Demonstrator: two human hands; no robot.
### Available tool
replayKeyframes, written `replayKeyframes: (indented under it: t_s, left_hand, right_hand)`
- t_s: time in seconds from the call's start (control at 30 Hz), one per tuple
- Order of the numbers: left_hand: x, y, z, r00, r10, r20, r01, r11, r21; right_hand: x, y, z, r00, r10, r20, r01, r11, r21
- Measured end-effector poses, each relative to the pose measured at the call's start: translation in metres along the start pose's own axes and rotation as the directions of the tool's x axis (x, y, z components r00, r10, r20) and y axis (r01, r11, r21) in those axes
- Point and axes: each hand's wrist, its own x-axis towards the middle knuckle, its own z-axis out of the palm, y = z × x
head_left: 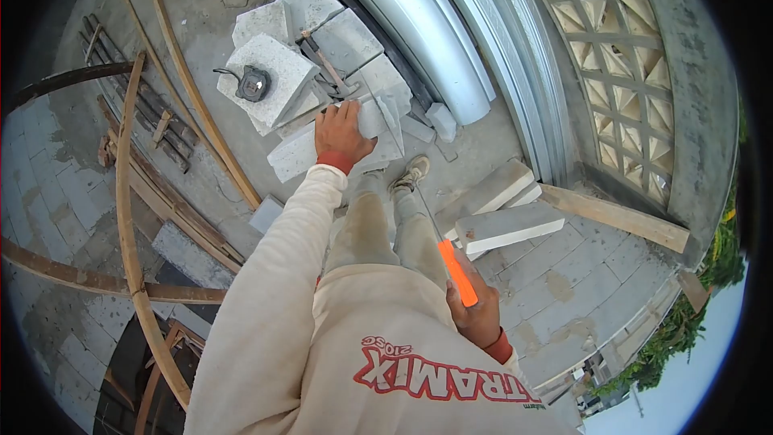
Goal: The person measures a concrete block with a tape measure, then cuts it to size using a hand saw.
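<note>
My left hand point(342, 135) presses down on a light grey block point(294, 153), its fingers curled over the top. My right hand point(477, 306) is wrapped round the orange handle of a handsaw point(459, 272). The saw's thin blade runs up and away, seen nearly edge-on, and crosses the block just right of my left hand. Beyond the left hand lies a hammer-like tool point(328, 64) with a wooden handle. A black tape measure point(254, 83) rests on another grey block point(278, 64) to the left.
Long grey blocks point(511, 227) lie on the floor at the right, by a wooden plank point(616, 216). Timber strips point(201, 101) and poles stretch along the left. A silver rolled metal sheet point(435, 20) borders the far side, beside a patterned block wall point(616, 56).
</note>
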Motion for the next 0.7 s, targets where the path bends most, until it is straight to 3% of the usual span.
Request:
replayKeyframes:
  t_s: [0.1, 0.17, 0.23, 0.33, 0.53, 0.7]
  left_hand:
    - [-0.002, 0.002, -0.004, 1.000, 0.018, -0.015, -0.018, 1.000, -0.011]
    - [0.001, 0.001, -0.002, 0.999, 0.035, -0.024, -0.034, 0.999, 0.007]
    - [-0.003, 0.004, 0.000, 1.000, 0.012, -0.006, -0.012, 1.000, 0.007]
    - [0.014, 0.000, 0.000, 0.999, -0.030, -0.019, 0.030, 1.000, 0.006]
    - [-0.002, 0.015, 0.003, 0.997, 0.074, -0.002, -0.074, 0.996, -0.040]
    - [-0.010, 0.029, -0.015, 0.998, 0.057, -0.009, -0.058, 0.994, -0.088]
  right_hand:
    - [-0.011, 0.007, -0.006, 1.000, -0.015, 0.007, 0.015, 1.000, -0.016]
    - [0.038, 0.024, 0.022, 0.989, -0.130, -0.064, 0.133, 0.990, 0.048]
    - [0.114, 0.027, 0.059, 0.995, -0.073, -0.066, 0.083, 0.985, 0.153]
    - [0.150, 0.035, 0.082, 0.966, -0.182, -0.185, 0.196, 0.979, 0.061]
    - [0.111, 0.056, 0.071, 0.965, -0.172, -0.199, 0.192, 0.977, 0.090]
    - [0.086, 0.060, 0.074, 0.954, -0.212, -0.211, 0.229, 0.971, 0.062]
